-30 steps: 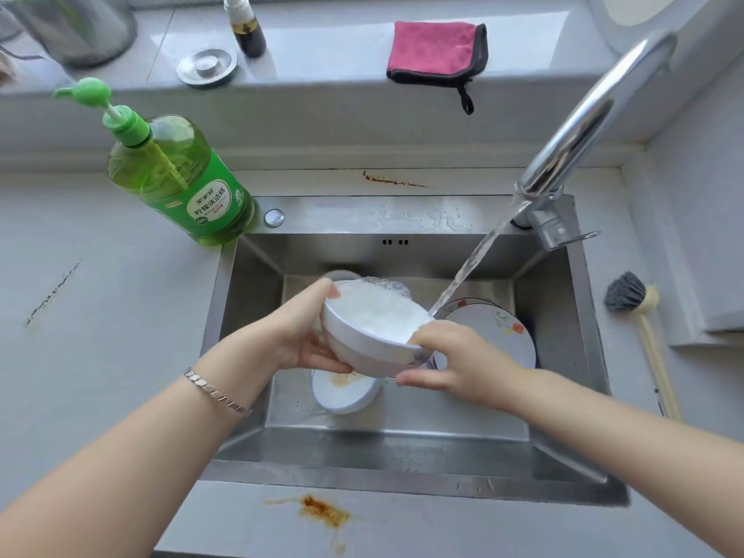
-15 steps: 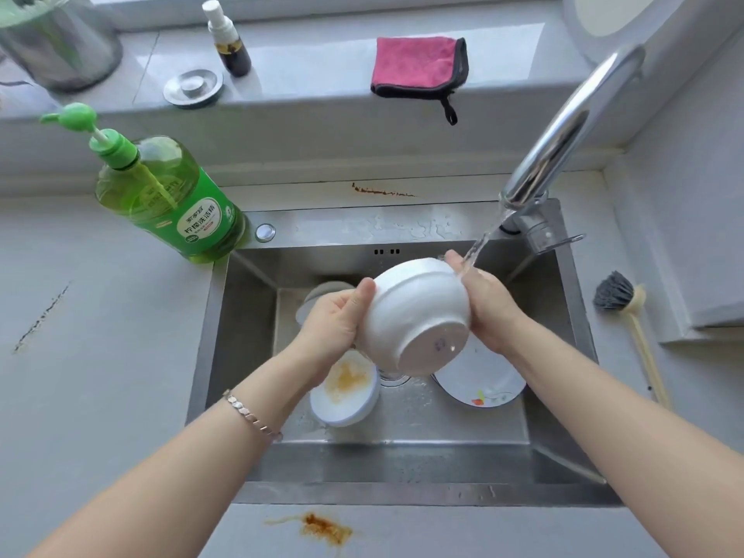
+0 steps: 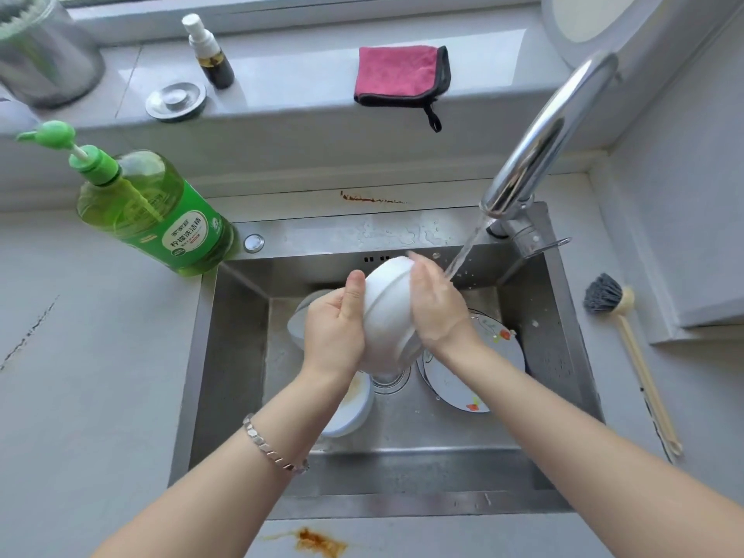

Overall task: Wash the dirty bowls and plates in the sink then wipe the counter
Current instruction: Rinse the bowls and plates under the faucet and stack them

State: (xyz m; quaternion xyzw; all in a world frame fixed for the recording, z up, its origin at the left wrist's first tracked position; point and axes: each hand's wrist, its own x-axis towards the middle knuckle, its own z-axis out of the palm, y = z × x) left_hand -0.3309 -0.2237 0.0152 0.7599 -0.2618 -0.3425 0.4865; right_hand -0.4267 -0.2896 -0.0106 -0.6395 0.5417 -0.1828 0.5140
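Centre frame: left hand (image 3: pixel 334 334) grips white bowl (image 3: pixel 388 316), right hand (image 3: pixel 437 312) pressed flat against it, above the sink (image 3: pixel 231 356), apart from its walls.

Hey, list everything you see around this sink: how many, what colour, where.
sink: one, steel, centre
held bowl: one, white, over sink
dirty bowl: one, white, orange residue, sink floor
plate: one, white, red motifs, sink right
faucet: one, chrome, running, back right
soap bottle: one, green, left counter
cloth: one, pink, sill
spray bottle: one, dark, sill
drain plug: one, metal, sill
brush: one, grey head, right counter
stain: one, orange, front counter
left hand: grips held bowl
right hand: flat against held bowl
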